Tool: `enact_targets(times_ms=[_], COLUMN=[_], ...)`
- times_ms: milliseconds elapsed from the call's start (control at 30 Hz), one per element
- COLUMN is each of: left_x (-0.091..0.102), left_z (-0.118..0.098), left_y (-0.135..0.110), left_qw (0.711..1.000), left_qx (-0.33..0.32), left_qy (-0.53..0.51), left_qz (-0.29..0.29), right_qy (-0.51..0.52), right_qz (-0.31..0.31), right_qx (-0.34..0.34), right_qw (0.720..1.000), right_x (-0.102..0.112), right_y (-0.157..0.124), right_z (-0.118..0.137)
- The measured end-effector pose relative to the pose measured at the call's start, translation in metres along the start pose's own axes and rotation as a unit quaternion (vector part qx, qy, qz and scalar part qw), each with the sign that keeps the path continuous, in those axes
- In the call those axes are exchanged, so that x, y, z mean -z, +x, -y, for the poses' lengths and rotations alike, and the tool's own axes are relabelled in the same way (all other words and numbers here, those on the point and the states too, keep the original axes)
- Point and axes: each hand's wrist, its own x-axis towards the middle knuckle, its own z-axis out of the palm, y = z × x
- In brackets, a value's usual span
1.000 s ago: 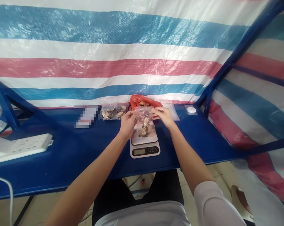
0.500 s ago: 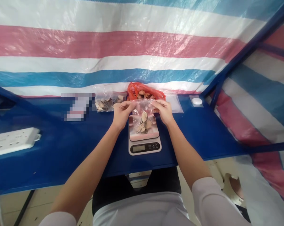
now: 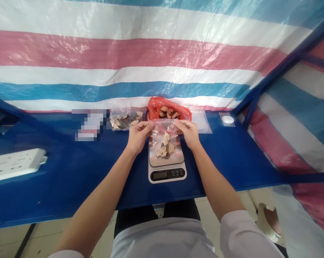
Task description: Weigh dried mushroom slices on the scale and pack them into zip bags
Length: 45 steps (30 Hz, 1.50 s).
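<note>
Between my two hands is a clear zip bag with several dried, pale-brown slices in its lower part. My left hand pinches the bag's top left corner, and my right hand pinches the top right corner. The bag lies over the steel plate of a white kitchen scale; whether its full weight rests there I cannot tell. The scale's small display is dark. Just behind my hands sits an open red plastic bag holding more of the dried slices.
Clear bags of dried slices lie at the back, left of the red bag. Flat empty clear bags are to its right. A small bag with a white round object lies farther right. A white power strip sits on the blue table at left.
Both hands still pinch the zip bag's top corners. The whole scene sits slightly lower in view. The scale's display looks darker than before.
</note>
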Motion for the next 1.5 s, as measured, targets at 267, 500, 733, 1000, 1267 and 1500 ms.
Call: enact_targets(times_ms=[267, 500, 733, 1000, 1267, 1500], left_x=[-0.003, -0.001, 0.000, 0.004, 0.005, 0.003], left_z=[-0.001, 0.003, 0.004, 0.008, 0.011, 0.014], left_y=[-0.001, -0.002, -0.002, 0.000, -0.001, -0.002], left_qw=[0.999, 0.998, 0.999, 0.999, 0.993, 0.995], left_qx=[0.034, 0.036, 0.011, -0.031, -0.087, -0.060], left_qy=[-0.020, -0.017, -0.011, 0.011, 0.079, 0.067], left_qz=[-0.027, -0.038, -0.032, -0.037, -0.026, -0.043], right_qy=[0.000, -0.005, -0.040, -0.045, -0.026, -0.023], right_qz=[0.020, 0.001, -0.012, -0.013, -0.015, -0.018], right_qx=[-0.031, -0.034, -0.026, -0.013, -0.028, -0.026], right_qw=[0.999, 0.999, 0.999, 0.999, 0.999, 0.999], right_x=[0.002, 0.000, 0.000, -0.007, -0.010, -0.008], right_y=[0.000, 0.000, -0.003, -0.008, -0.006, -0.005], right_z=[0.005, 0.004, 0.004, 0.010, 0.005, 0.004])
